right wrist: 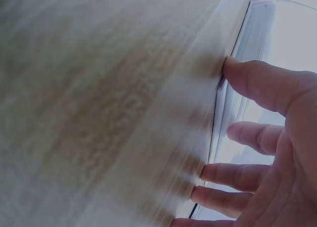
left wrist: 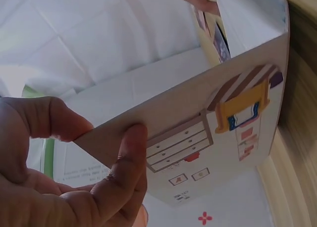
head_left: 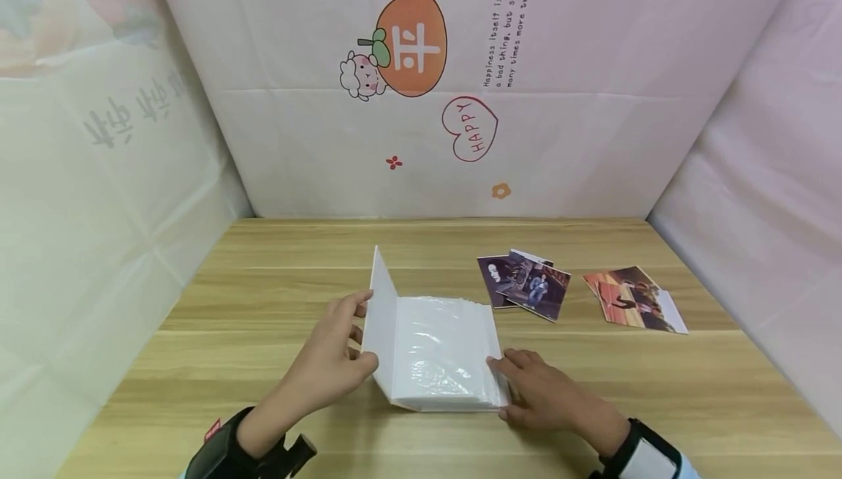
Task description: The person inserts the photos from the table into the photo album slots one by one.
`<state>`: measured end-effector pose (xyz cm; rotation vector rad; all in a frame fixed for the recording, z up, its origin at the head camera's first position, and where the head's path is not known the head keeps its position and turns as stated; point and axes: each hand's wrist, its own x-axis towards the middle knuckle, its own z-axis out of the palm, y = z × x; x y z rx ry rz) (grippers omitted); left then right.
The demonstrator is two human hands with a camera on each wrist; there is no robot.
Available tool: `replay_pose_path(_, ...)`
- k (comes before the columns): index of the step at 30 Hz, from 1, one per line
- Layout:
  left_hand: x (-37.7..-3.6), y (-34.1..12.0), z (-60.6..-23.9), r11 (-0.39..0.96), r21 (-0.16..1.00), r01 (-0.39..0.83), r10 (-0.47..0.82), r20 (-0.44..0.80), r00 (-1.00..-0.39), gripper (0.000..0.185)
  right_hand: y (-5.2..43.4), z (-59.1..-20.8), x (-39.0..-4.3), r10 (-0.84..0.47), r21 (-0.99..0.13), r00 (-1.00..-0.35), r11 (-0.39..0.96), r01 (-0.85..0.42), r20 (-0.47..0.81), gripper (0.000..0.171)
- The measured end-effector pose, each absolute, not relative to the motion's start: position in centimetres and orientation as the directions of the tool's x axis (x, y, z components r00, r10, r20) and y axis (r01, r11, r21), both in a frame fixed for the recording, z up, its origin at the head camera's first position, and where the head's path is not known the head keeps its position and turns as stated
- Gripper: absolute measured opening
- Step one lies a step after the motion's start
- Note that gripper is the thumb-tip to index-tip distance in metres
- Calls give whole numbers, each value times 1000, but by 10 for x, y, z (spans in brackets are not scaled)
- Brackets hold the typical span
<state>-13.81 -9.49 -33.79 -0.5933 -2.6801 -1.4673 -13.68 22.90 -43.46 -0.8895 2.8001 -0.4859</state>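
Nearest the head camera are the two wrists at the bottom edge, both with dark straps. Just past them a white photo album [head_left: 430, 351] lies open on the wooden table [head_left: 197, 362], front and center. The left hand [head_left: 329, 362] pinches the raised cover [left wrist: 218, 133] between thumb and curled fingers, holding it nearly upright; the wrist view shows cartoon furniture printed on its outside. The right hand [head_left: 539, 391] rests at the album's right edge, fingers [right wrist: 237, 172] loosely spread and fairly straight, tips touching the side of the clear sleeve pages, thumb up by the corner. It isn't really gripping anything.

My guess is the cover is stiff card and easy to hold by its free edge. The plastic sleeves look thin, floppy and slick, probably clingy too, so I'd separate them at the outer edge or corner. The whole thing looks light.

Two small piles of photos lie beyond it on the right, the dark ones [head_left: 526, 285] near the album and the reddish ones [head_left: 631, 300] further out.
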Motion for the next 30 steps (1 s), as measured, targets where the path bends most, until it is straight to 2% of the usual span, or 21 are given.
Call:
replay_pose_path(5,-141,-105,-337,534,798,281,283,144,-948,75,229,-434,-137,-583,-356,-810,770,-530,-55,67)
replay_pose_path(17,-154,-128,-340,599,770,219,258,73,-963,70,229,-433,-136,-584,-365,-810,767,-527,-58,68)
replay_pose_path(25,-158,-142,-345,719,665,201,230,46,-972,64,229,-432,-136,-583,-373,-810,768,-520,-70,68)
replay_pose_path(30,-162,-147,-352,819,525,234,256,33,-966,64,230,-432,-137,-578,-378,-812,772,-511,-82,69)
